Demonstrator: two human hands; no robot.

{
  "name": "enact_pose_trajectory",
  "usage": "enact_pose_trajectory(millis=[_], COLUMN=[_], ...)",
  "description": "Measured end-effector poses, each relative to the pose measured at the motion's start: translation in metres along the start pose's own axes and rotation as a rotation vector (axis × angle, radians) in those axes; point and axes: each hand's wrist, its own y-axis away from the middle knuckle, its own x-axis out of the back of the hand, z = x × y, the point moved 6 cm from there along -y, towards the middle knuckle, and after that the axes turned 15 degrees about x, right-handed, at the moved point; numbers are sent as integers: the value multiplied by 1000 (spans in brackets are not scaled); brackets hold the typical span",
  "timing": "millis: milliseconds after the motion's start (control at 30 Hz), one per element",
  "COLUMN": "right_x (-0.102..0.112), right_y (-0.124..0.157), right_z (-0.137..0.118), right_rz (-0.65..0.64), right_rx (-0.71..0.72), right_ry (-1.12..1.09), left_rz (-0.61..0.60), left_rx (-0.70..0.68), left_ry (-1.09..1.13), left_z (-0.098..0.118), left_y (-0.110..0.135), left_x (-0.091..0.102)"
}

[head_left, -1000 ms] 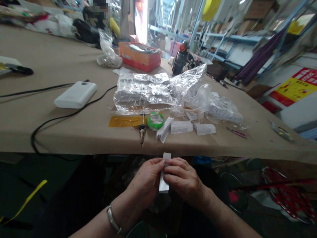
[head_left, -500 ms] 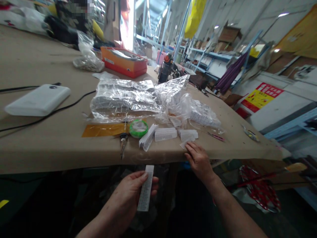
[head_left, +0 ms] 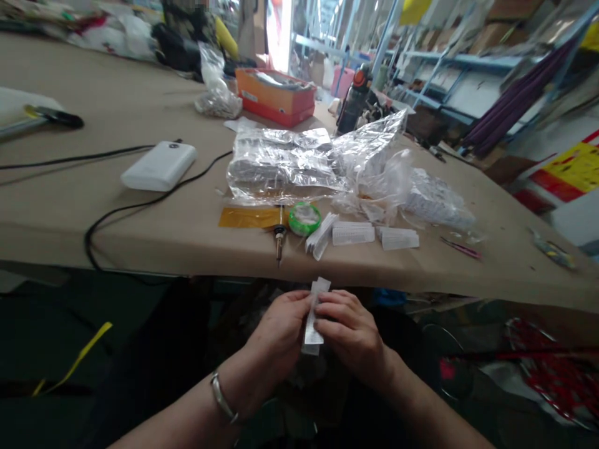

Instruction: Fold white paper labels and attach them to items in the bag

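Below the table's front edge, my left hand (head_left: 279, 330) and my right hand (head_left: 349, 330) are both closed on a narrow stack of white paper strips (head_left: 314, 312), held upright between them. On the table just above lie more white strip stacks (head_left: 352, 233), a green tape roll (head_left: 304, 218), a soldering iron (head_left: 279, 232) and an amber sheet (head_left: 248, 217). Behind them sit crinkled clear plastic bags (head_left: 299, 163) holding more strips.
A white power bank (head_left: 158, 165) with a black cable (head_left: 126, 209) lies at the left. An orange box (head_left: 274, 96) and a black bottle (head_left: 352, 103) stand farther back. Pink tweezers (head_left: 459, 247) lie at the right. A person sits at the far end.
My right hand came back from the table edge, where it touched a loose strip, and joined my left hand on the strip stack. The view swung back left.
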Motion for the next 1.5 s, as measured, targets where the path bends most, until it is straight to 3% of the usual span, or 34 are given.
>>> enact_pose_trajectory(millis=[167, 667, 1200, 1300, 1400, 1500], right_x=[-13, -17, -17, -10, -4, -17], right_y=[-1, -6, -6, -5, 4, 10], right_z=[0, -3, -4, 5, 30, 48], right_rz=[-50, -168, -152, -35, 148, 170], right_rx=[53, 73, 46, -126, -525, -860], right_ry=[16, 23, -63, -158, -252, -483], left_rz=[46, 8, -2, 37, 62, 84], left_rx=[-57, -62, -67, -61, -9, -2], left_ry=[46, 113, 84, 59, -20, -83], left_z=[2, 6, 3, 3, 0, -2], left_y=[1, 6, 6, 8, 12, 15], left_x=[12, 13, 16, 17, 15, 14])
